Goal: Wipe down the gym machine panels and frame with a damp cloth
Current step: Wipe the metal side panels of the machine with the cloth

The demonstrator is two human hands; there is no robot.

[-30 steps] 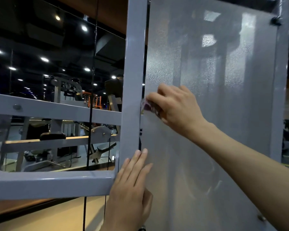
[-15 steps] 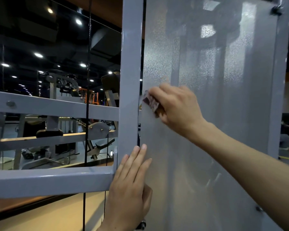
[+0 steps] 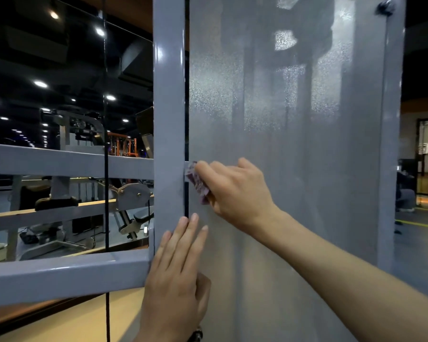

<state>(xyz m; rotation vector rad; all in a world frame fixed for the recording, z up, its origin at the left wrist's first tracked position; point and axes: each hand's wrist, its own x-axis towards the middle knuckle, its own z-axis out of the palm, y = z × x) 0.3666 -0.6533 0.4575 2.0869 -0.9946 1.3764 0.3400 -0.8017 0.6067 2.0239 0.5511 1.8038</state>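
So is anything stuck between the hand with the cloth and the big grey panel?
Nothing visible. The right hand presses the purple cloth straight onto the frosted panel, at its left edge beside the grey upright post. The left hand rests flat lower down, below the cloth and out of its way.

Crumpled purple cloth (image 3: pixel 198 182) against frosted grey panel (image 3: pixel 294 144) — beside upright grey frame post (image 3: pixel 169 107)

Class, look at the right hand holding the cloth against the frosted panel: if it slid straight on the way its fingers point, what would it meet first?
The right hand points leftward, so its cloth would probably first meet the grey upright post just past the panel edge; the dark gap's depth is unclear.
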